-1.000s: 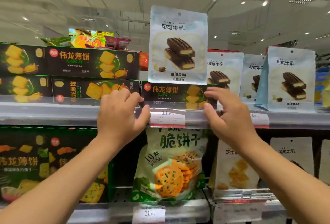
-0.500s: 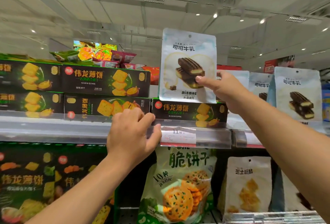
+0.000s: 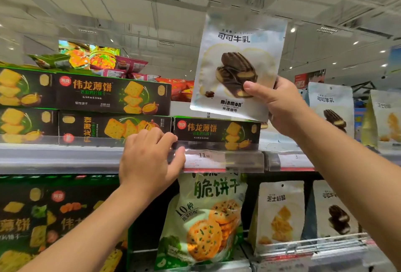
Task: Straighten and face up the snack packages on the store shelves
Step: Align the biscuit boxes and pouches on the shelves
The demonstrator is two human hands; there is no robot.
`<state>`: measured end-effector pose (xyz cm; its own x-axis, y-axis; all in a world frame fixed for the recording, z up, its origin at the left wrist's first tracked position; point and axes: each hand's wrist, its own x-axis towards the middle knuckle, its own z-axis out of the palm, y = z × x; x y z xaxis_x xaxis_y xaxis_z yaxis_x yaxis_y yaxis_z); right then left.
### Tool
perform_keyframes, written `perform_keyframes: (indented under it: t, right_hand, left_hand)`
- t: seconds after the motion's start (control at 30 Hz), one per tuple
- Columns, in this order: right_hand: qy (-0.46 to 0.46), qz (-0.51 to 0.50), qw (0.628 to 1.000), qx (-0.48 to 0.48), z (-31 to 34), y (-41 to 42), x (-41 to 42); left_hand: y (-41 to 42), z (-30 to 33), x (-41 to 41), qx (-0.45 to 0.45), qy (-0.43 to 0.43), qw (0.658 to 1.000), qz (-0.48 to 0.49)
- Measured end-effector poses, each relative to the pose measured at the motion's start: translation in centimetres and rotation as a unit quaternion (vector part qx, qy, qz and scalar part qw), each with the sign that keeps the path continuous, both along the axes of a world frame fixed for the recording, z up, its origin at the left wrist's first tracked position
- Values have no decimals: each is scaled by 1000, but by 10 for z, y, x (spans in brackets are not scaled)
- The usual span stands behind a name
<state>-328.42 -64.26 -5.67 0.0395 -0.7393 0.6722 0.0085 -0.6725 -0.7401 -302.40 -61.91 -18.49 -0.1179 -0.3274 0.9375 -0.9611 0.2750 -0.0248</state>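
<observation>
A pale blue-white cocoa biscuit pouch [image 3: 236, 63] is lifted just above a dark green cracker box [image 3: 217, 132] on the upper shelf. My right hand [image 3: 280, 104] grips its lower right corner, thumb on the front. My left hand [image 3: 149, 161] rests on the clear shelf-edge rail [image 3: 240, 158], its fingers curled on the lower front edge of another green cracker box [image 3: 115, 128], which lies with its print turned sideways. More such boxes [image 3: 108, 93] are stacked to the left.
Matching cocoa pouches [image 3: 332, 109] stand to the right on the upper shelf. Below hang a green cracker bag [image 3: 206, 217], a cheese pouch [image 3: 280, 213] and a large dark box [image 3: 43, 217]. Price tags [image 3: 204, 158] line the rail.
My right hand rose from the shelf rail to the cocoa pouch, gripped it and lifted it off the green box. My left hand stayed on the rail.
</observation>
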Motion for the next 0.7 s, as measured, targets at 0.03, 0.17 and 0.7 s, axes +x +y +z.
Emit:
perform_keyframes:
  t: [0.03,0.17,0.7]
  right_hand:
    - [-6,7,1000,0,-3,10,-4]
    - [13,11,1000,17,-26,50,-19]
    - [9,-34,998,43,-71,70,-133]
  left_hand:
    - [3,1,0,13,15,1000,-18]
    - [21,18,-13,-19,116,975,-187]
    - [21,26,-165,212,298,769,-524]
